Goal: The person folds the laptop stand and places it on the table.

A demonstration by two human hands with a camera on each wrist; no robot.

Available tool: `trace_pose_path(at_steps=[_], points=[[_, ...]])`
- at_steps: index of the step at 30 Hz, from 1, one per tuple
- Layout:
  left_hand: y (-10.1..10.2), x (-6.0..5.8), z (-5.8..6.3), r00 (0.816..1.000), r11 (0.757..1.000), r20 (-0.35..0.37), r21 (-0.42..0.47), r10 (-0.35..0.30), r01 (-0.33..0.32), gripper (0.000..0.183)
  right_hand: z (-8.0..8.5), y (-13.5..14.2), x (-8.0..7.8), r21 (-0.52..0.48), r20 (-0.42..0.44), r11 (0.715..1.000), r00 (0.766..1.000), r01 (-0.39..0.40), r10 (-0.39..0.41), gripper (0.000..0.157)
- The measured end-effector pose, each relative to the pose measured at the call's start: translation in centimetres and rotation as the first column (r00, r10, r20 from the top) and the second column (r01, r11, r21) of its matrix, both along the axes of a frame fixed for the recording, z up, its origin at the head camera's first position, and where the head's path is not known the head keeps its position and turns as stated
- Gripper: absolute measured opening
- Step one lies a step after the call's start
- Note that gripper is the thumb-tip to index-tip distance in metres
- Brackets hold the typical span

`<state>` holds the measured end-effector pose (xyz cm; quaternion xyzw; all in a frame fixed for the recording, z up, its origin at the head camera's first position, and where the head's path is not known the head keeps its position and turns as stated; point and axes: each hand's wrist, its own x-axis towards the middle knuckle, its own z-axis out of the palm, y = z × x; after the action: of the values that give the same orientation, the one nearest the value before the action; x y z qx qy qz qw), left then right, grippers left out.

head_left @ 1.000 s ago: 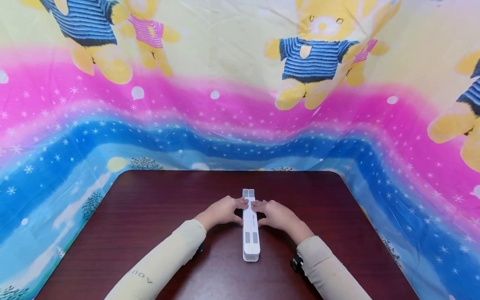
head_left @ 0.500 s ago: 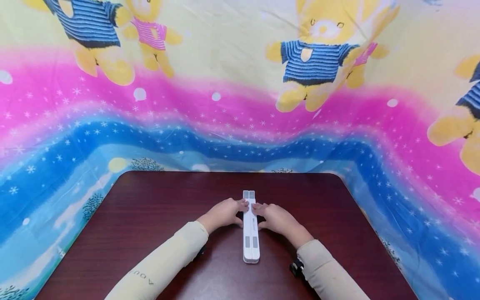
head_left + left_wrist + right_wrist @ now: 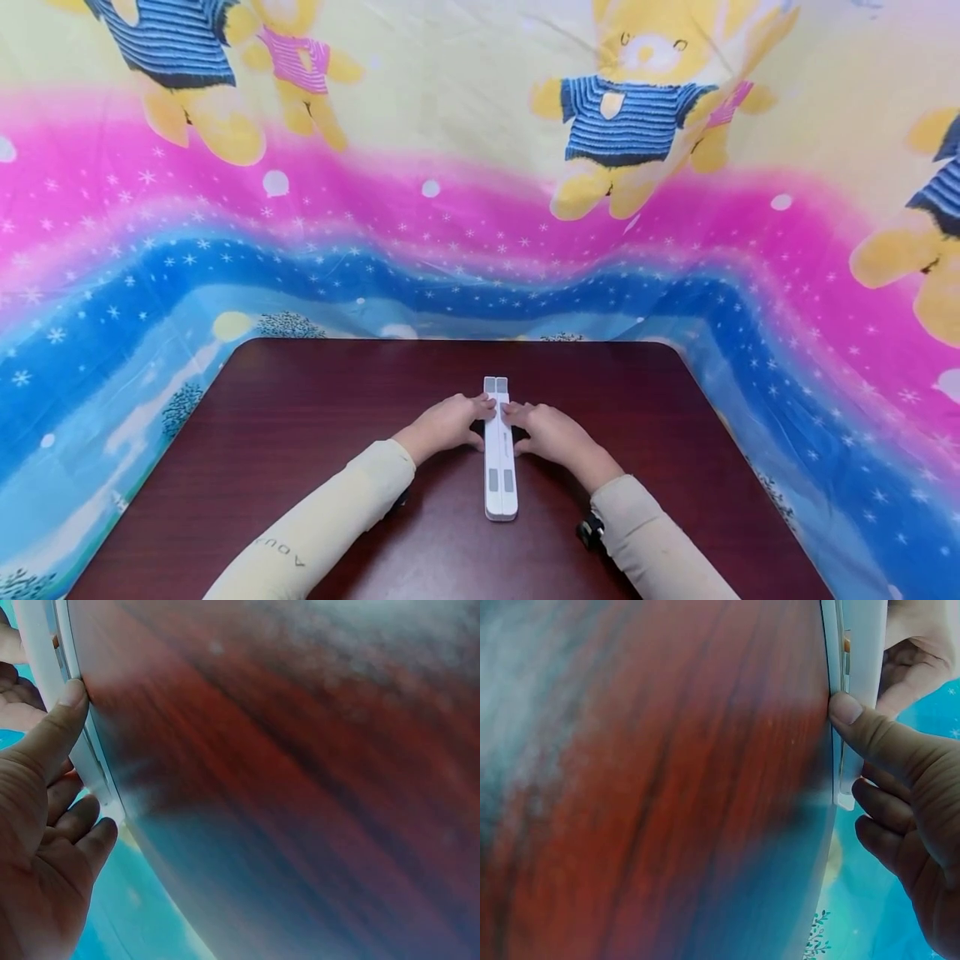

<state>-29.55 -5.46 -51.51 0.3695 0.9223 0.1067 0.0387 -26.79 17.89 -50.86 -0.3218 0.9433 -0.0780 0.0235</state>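
Note:
A white folded laptop stand (image 3: 500,454) lies lengthwise on the brown table, its two parallel bars side by side with grey pads at both ends. From its left side my left hand (image 3: 447,423) grips the far half, fingertips on top and thumb against the side. My right hand (image 3: 557,433) mirrors this from the right. In the left wrist view, the left thumb (image 3: 69,705) presses the edge of the stand (image 3: 94,754). The right wrist view has the right thumb (image 3: 851,712) on the stand's opposite edge (image 3: 862,652), where a narrow slit runs between its layers.
The dark reddish-brown table (image 3: 322,383) has rounded far corners. A curtain printed with bears (image 3: 450,208) hangs right behind the table and along both sides. Pale sleeves cover both forearms, with a black wrist device (image 3: 590,531) at the right cuff.
The stand's lower layer, which stuck out at the near end a second ago, now sits closed against the upper one. Both hands keep nearly the same place.

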Motion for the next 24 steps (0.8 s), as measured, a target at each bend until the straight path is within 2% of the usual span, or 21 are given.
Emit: trace_pose_path(at_steps=[6,14,17,20,24], points=[[0.2,0.1,-0.1,1.0,1.0,-0.009,-0.017,-0.006,0.006,0.068,-0.1,0.2,0.1,0.008,0.002,1.0,1.0,0.001,-0.001,0.064],[0.0,0.0,0.1,1.0,0.999,-0.019,-0.05,-0.015,0.014,0.068,0.1,0.1,-0.1,0.067,-0.05,0.997,0.998,-0.045,0.048,0.063],[-0.1,0.3,0.2,0.999,0.995,-0.034,-0.087,-0.042,0.039,0.068,0.2,0.2,0.1,0.121,-0.102,0.99,0.991,-0.077,0.09,0.065],[-0.3,0.6,0.3,0.992,0.989,-0.073,-0.117,-0.098,0.09,0.064,0.0,0.6,0.4,0.163,-0.144,0.981,0.982,-0.101,0.124,0.063],[-0.7,1.0,0.2,0.978,0.985,-0.148,-0.111,-0.147,0.131,0.059,-0.1,1.5,0.9,0.156,-0.2,0.984,0.973,-0.084,0.115,0.057]])
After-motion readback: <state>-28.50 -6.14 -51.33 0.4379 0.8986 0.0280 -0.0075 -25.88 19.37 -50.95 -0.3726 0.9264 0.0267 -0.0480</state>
